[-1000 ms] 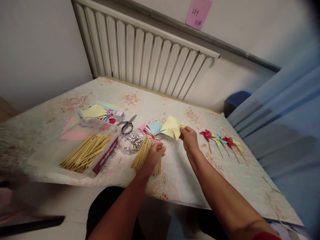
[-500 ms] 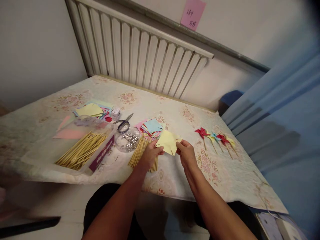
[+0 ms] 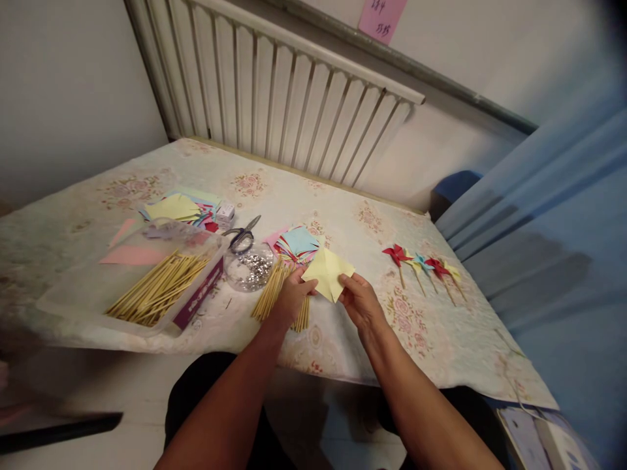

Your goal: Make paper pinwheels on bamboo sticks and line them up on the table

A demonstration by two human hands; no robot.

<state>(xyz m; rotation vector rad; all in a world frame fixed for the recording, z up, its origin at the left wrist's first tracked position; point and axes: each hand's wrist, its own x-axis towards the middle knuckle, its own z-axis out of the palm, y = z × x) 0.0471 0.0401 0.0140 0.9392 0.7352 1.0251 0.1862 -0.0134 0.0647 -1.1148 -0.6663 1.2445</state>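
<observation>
Both hands pinched the yellow paper (image 3: 327,273) just above the worktop (image 3: 343,339), left hand (image 3: 290,297) at its left corner over the loose sticks (image 3: 274,294), right hand (image 3: 360,303) at its lower edge, likely to keep its folds flat.

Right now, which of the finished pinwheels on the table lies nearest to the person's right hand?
The red pinwheel at the left end of the row is nearest to the right hand. The other pinwheels lie farther right, toward the blue curtain.
</observation>
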